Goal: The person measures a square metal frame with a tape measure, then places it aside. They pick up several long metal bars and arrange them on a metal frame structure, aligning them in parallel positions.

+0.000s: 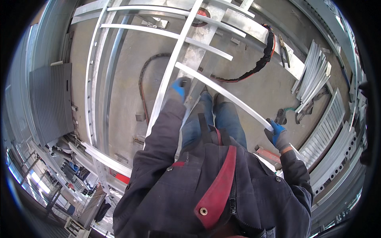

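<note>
My right hand [276, 133], in a blue and grey glove, is closed around the near right end of a straight silver metal bar [224, 91]. The bar slants up and left, and its far end meets the long upright rail [171, 67] of a metal frame. My left hand [179, 89], gloved alike, is beside that rail and just below the bar's far end. It is somewhat blurred, and its fingers are too unclear to read. Two crossbars [206, 48] of the frame stick out past the rail farther away.
A black sleeved cable [264, 61] curves over a metal beam, beside pliers [282, 51]. Thin metal strips [313, 75] lie stacked at right, with a slatted panel [323, 127] nearer me. At left stands a grey corrugated panel [51, 103]. Another hose [143, 83] runs across the floor.
</note>
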`<state>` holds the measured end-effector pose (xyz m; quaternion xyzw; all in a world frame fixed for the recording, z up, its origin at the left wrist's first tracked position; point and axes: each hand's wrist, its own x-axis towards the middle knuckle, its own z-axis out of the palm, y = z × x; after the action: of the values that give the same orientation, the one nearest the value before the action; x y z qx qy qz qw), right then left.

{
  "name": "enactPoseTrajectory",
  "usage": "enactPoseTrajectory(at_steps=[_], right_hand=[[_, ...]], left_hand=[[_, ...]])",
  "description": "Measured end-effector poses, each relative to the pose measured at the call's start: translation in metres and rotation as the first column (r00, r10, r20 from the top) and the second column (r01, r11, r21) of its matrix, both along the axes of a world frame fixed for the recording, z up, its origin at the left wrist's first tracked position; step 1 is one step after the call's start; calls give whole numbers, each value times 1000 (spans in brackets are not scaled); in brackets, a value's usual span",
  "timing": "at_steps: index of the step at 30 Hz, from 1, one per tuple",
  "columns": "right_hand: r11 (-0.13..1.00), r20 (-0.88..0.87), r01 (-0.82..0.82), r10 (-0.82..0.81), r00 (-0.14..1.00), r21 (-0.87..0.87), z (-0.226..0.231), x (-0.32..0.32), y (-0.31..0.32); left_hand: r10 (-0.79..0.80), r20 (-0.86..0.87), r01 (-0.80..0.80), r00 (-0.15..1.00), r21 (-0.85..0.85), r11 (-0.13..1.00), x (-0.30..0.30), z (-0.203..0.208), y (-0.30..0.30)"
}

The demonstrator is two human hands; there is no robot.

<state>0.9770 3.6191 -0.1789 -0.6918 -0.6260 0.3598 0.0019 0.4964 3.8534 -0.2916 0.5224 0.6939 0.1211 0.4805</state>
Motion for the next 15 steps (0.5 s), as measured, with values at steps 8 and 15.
enactPoseTrajectory(at_steps=[8,15], right_hand=[[994,66,-103,106,992,-43,-9,22,53],[953,191,-297,280,941,67,-2,58,111]], left_hand=[[25,-139,40,990,447,894,-74,-98,69],[-104,-128,125,986,170,978,-106,-129,84]])
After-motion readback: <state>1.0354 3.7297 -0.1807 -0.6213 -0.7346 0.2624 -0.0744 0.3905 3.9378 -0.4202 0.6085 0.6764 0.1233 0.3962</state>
